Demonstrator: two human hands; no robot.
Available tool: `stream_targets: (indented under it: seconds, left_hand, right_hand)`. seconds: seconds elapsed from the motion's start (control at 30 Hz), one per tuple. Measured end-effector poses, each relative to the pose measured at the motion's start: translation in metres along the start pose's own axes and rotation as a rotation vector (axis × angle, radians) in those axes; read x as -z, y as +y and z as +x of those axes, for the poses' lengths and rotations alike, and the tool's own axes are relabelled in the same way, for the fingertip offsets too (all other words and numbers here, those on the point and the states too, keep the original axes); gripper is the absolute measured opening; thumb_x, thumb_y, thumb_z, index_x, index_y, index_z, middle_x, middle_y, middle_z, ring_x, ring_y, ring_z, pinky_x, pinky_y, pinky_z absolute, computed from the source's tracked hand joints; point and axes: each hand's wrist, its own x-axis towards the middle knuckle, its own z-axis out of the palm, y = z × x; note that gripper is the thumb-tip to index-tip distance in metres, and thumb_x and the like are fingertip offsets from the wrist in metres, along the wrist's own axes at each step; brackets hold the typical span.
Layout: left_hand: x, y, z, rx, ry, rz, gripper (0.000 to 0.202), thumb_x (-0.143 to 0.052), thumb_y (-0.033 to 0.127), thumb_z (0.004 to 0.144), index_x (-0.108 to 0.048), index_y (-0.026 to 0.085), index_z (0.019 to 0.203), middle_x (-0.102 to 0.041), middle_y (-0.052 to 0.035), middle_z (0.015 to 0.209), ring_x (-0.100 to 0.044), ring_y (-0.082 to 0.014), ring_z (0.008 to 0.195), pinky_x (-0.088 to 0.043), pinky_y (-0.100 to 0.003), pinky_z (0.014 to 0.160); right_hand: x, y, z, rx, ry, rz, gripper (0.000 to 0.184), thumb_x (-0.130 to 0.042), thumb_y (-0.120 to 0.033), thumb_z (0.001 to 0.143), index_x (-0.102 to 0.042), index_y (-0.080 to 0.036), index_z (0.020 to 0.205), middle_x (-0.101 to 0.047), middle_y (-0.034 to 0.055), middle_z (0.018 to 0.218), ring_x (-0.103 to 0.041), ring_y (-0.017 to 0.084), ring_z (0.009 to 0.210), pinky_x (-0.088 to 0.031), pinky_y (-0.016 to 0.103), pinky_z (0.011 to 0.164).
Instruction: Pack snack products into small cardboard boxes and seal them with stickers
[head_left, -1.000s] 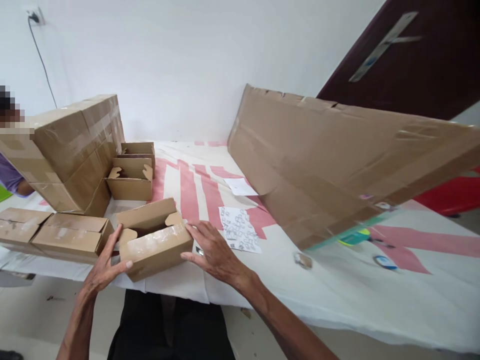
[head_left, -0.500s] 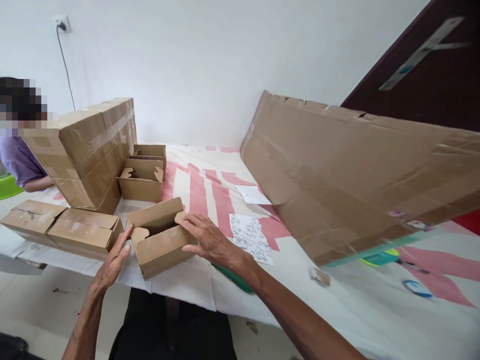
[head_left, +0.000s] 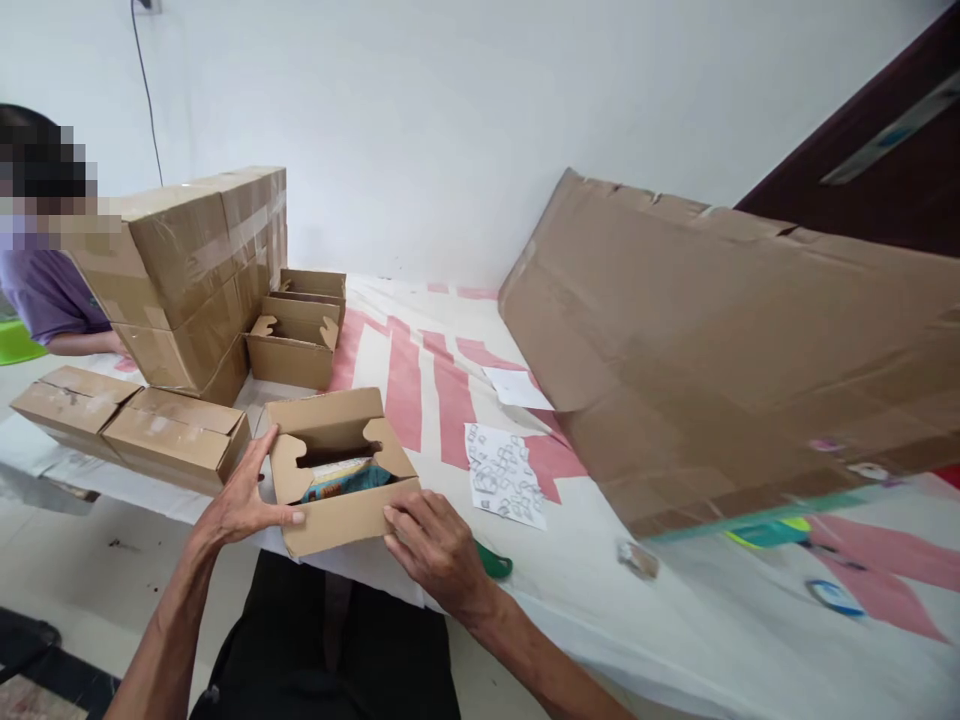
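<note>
A small open cardboard box [head_left: 341,515] sits at the table's near edge with its lid flaps up. A blue and orange packet [head_left: 346,481] lies inside it. My left hand [head_left: 244,495] grips the box's left end, thumb across the front wall. My right hand [head_left: 435,545] holds the box's front right corner with curled fingers. A printed paper sheet [head_left: 502,475] lies just right of the box.
Two closed small boxes [head_left: 135,430] lie to the left. A stack of taped cartons [head_left: 195,270] and two open small boxes [head_left: 296,340] stand behind. A large cardboard sheet [head_left: 720,350] leans at the right. A green object [head_left: 495,565] lies under my right wrist. A person in purple [head_left: 45,290] sits far left.
The box's front flap has come open, showing the packet inside. My right hand moved from the top of the box to its front right corner. My left hand closed on the left end.
</note>
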Motion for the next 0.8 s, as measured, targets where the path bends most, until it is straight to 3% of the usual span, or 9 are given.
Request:
stream_targets:
  seconds: [0.1,0.2,0.27,0.4,0.6,0.8]
  left_hand:
    - [-0.001,0.000,0.003,-0.034,-0.005,0.016,0.127,-0.088,0.061,0.072,-0.017,0.026,0.171,-0.027,-0.0176,0.174,-0.033,-0.0440,0.157,-0.049,-0.054,0.116]
    - [-0.006,-0.002,0.009,-0.045,0.063,0.048,0.117,-0.085,0.059,0.077,-0.024,0.025,0.169,-0.031,-0.0187,0.173,-0.033,-0.0440,0.157,-0.043,-0.057,0.121]
    - [-0.011,-0.002,0.012,-0.045,0.116,0.075,0.110,-0.084,0.056,0.078,-0.029,0.022,0.167,-0.034,-0.0199,0.171,-0.034,-0.0431,0.157,-0.036,-0.059,0.125]
    - [-0.017,0.004,0.016,-0.031,0.171,0.121,0.101,-0.082,0.042,0.077,-0.035,0.017,0.162,-0.040,-0.0205,0.167,-0.040,-0.0409,0.155,-0.034,-0.057,0.128]
    - [-0.018,0.006,0.011,-0.021,0.208,0.089,0.088,-0.076,0.045,0.083,-0.040,0.020,0.159,-0.047,-0.0178,0.164,-0.048,-0.0410,0.149,-0.042,-0.057,0.122]
    - [-0.021,0.001,0.005,0.005,0.187,-0.020,0.087,-0.066,0.055,0.090,-0.035,0.023,0.164,-0.040,-0.0161,0.169,-0.047,-0.0419,0.148,-0.049,-0.056,0.113]
  right_hand:
    - [0.005,0.005,0.010,-0.062,-0.081,0.180,0.005,-0.065,-0.025,0.099,-0.068,-0.021,0.100,-0.072,0.0104,0.098,-0.067,0.025,0.090,-0.057,0.039,0.079]
    - [0.009,0.015,0.028,-0.147,-0.187,0.305,0.015,-0.057,-0.022,0.104,-0.070,-0.023,0.110,-0.074,0.0106,0.116,-0.071,0.023,0.106,-0.060,0.036,0.089]
    - [0.008,0.021,0.042,-0.126,-0.284,0.287,0.022,-0.054,-0.019,0.105,-0.071,-0.024,0.117,-0.074,0.0093,0.123,-0.071,0.022,0.111,-0.059,0.035,0.092]
    - [0.006,0.028,0.067,0.003,-0.479,0.101,0.015,-0.059,-0.021,0.103,-0.074,-0.021,0.104,-0.075,0.0087,0.108,-0.069,0.022,0.098,-0.055,0.035,0.085]
    - [0.021,0.040,0.082,0.019,-0.522,-0.294,0.014,-0.073,-0.029,0.096,-0.074,-0.018,0.086,-0.074,0.0118,0.091,-0.060,0.031,0.105,-0.042,0.043,0.094]
    - [0.009,0.046,0.103,0.025,-0.912,-0.240,0.007,-0.073,-0.023,0.090,-0.077,-0.018,0.087,-0.077,0.0130,0.089,-0.064,0.029,0.101,-0.040,0.040,0.093]
